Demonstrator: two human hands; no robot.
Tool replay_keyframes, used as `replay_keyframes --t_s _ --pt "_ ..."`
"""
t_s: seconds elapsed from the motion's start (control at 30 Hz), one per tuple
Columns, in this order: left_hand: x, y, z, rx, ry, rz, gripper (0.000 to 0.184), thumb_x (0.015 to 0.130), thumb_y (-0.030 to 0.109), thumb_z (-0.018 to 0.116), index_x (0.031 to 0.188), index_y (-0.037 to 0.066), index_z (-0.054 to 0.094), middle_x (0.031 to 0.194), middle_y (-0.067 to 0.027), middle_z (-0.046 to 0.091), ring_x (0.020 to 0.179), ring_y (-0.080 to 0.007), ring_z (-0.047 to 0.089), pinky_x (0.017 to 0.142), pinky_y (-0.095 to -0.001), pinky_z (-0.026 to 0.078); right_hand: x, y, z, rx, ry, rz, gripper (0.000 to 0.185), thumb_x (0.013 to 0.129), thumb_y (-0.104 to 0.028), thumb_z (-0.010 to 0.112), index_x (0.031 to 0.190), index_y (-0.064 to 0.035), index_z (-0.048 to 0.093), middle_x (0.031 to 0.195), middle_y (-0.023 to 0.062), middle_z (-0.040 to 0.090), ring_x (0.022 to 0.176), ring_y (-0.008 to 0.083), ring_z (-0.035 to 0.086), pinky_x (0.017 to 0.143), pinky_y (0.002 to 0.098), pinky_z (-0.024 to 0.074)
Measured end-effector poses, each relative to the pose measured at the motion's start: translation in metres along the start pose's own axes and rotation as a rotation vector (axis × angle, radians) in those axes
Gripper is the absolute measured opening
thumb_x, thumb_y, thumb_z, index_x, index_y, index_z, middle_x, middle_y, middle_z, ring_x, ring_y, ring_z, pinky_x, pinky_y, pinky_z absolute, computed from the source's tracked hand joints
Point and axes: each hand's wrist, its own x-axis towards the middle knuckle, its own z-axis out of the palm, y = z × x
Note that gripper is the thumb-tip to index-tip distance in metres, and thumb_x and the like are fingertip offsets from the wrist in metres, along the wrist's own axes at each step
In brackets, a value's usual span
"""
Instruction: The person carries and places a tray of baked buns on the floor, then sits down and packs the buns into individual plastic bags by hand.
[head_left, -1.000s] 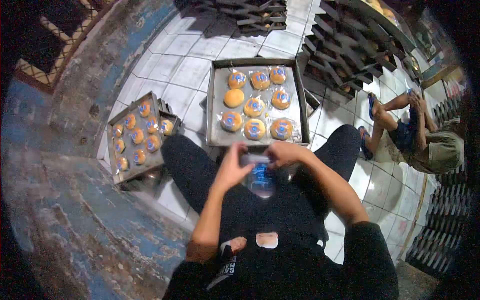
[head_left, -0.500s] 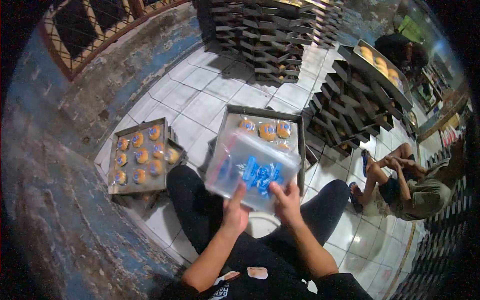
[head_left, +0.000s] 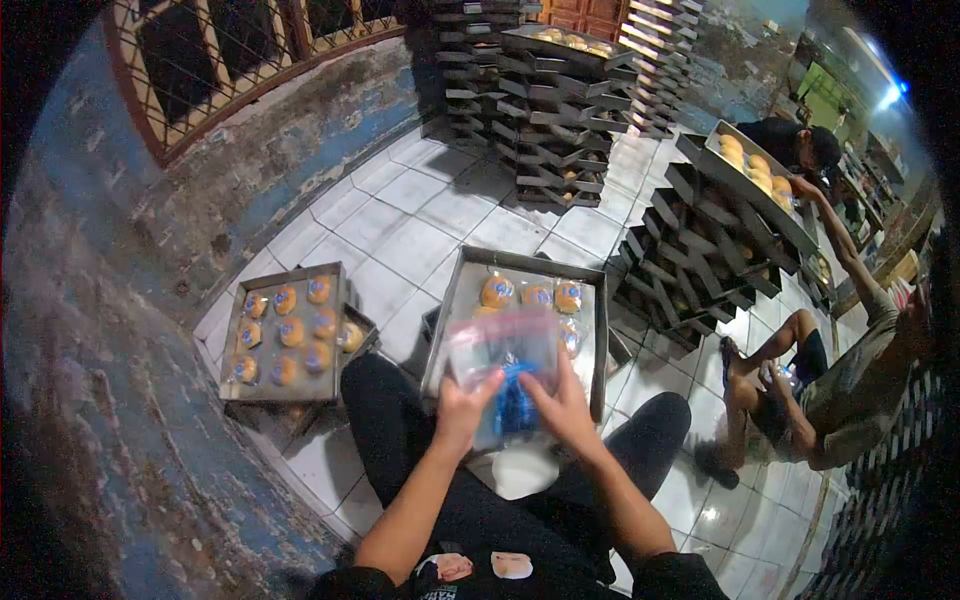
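Note:
A stack of clear plastic bags point(head_left: 470, 345) with blue print and a pinkish strip along its far edge is in front of me, smeared by motion. My left hand point(head_left: 465, 412) is closed on its left side, thumb on top. On its right side, my right hand point(head_left: 563, 405) grips the same stack, thumb near the blue print. Just beyond and partly behind the bags lies a metal tray point(head_left: 440, 335) with several wrapped buns point(head_left: 497, 291). Below the bags, between my legs, a white rounded object point(head_left: 525, 472) shows; its kind is unclear.
At the left stands another tray point(head_left: 228, 335) of wrapped buns. Tall stacks of trays point(head_left: 555, 120) rise at the back, with a further stack point(head_left: 690, 240) at the right. A seated person point(head_left: 850, 370) at the right reaches toward a top tray of buns point(head_left: 745, 170).
The stack of bags has turned, and its pinkish strip has gone from the left side to the far edge. My view has tilted up. The seated person's arm has stretched toward the top tray.

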Motion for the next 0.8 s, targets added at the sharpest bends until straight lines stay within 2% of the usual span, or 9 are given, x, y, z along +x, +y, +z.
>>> replay_keyframes --t_s 0.07,0.13,0.23,0.27,0.37,0.43,0.57,0.7,0.8 --pt "0.003 -0.009 -0.007 0.058 0.016 0.029 0.050 0.090 0.010 0.082 0.133 0.000 0.060 0.120 -0.0078 0.071 0.107 -0.0179 0.068 0.098 -0.0347 0.054 0.001 0.004 0.004 -0.012 -0.007 -0.015 0.064 0.099 -0.027 0.076 0.147 0.0024 0.047 0.123 0.0187 0.069 0.111 0.0248 0.068 0.098 0.0398 0.0532" --pt "-0.001 -0.020 -0.022 0.200 -0.025 -0.008 0.052 0.089 0.014 0.085 0.132 -0.001 0.060 0.121 -0.0094 0.071 0.108 -0.0177 0.068 0.097 -0.0348 0.054 -0.003 0.011 0.001 0.321 -0.049 0.143 0.059 0.099 -0.021 0.076 0.147 0.0010 0.048 0.126 0.0149 0.069 0.111 0.0198 0.068 0.098 0.0363 0.0540" --pt "-0.006 -0.027 -0.032 0.428 -0.040 -0.043 0.042 0.091 0.017 0.084 0.123 -0.003 0.066 0.112 -0.0112 0.075 0.100 -0.0186 0.070 0.092 -0.0351 0.056 -0.003 0.023 -0.026 0.041 -0.277 0.423 0.053 0.097 -0.020 0.078 0.140 0.0025 0.055 0.130 0.0105 0.068 0.113 0.0163 0.066 0.096 0.0331 0.0548" --pt "-0.010 -0.027 -0.031 0.464 -0.060 -0.120 0.047 0.091 0.018 0.084 0.128 -0.002 0.064 0.115 -0.0121 0.075 0.102 -0.0191 0.070 0.093 -0.0364 0.055 -0.007 0.067 -0.031 0.150 -0.330 0.368 0.051 0.097 -0.022 0.080 0.136 0.0022 0.058 0.128 0.0096 0.069 0.113 0.0162 0.067 0.095 0.0344 0.0552" --pt "0.000 -0.133 -0.068 0.407 -0.140 -0.162 0.054 0.090 0.018 0.084 0.135 0.001 0.061 0.117 -0.0118 0.074 0.106 -0.0195 0.070 0.095 -0.0376 0.055 -0.032 0.115 -0.032 0.041 -0.305 0.440 0.050 0.096 -0.021 0.080 0.136 0.0013 0.059 0.121 0.0083 0.073 0.108 0.0169 0.069 0.097 0.0367 0.0552" --pt "-0.004 -0.154 -0.073 0.442 -0.175 -0.185 0.059 0.090 0.016 0.083 0.141 0.004 0.057 0.122 -0.0117 0.072 0.109 -0.0200 0.069 0.097 -0.0385 0.055 -0.048 0.157 -0.037 0.097 -0.355 0.479 0.050 0.096 -0.021 0.080 0.137 0.0000 0.059 0.120 0.0088 0.072 0.106 0.0181 0.068 0.093 0.0363 0.0552" --pt "-0.007 -0.137 -0.077 0.352 -0.357 -0.517 0.058 0.093 0.021 0.078 0.143 0.003 0.055 0.130 -0.0111 0.067 0.121 -0.0211 0.063 0.103 -0.0410 0.052 -0.056 0.128 -0.044 0.035 -0.390 0.750 0.043 0.094 -0.019 0.081 0.130 -0.0005 0.065 0.110 0.0084 0.073 0.095 0.0182 0.068 0.082 0.0350 0.0557" --pt "-0.005 -0.121 -0.074 0.575 -0.378 -0.720 0.050 0.089 0.021 0.081 0.132 0.002 0.064 0.116 -0.0104 0.073 0.107 -0.0204 0.067 0.090 -0.0408 0.056 -0.071 0.179 -0.048 -0.050 -0.465 0.675 0.027 0.090 -0.015 0.084 0.110 -0.0003 0.073 0.095 0.0060 0.073 0.087 0.0153 0.066 0.079 0.0338 0.0536" --pt "-0.001 -0.128 -0.076 0.742 -0.391 -0.717 0.051 0.087 0.020 0.083 0.131 0.002 0.065 0.112 -0.0099 0.075 0.099 -0.0207 0.068 0.085 -0.0399 0.056 -0.069 0.194 -0.047 -0.126 -0.457 0.597 0.032 0.086 -0.012 0.086 0.113 -0.0003 0.073 0.101 0.0061 0.075 0.092 0.0161 0.068 0.085 0.0344 0.0542"
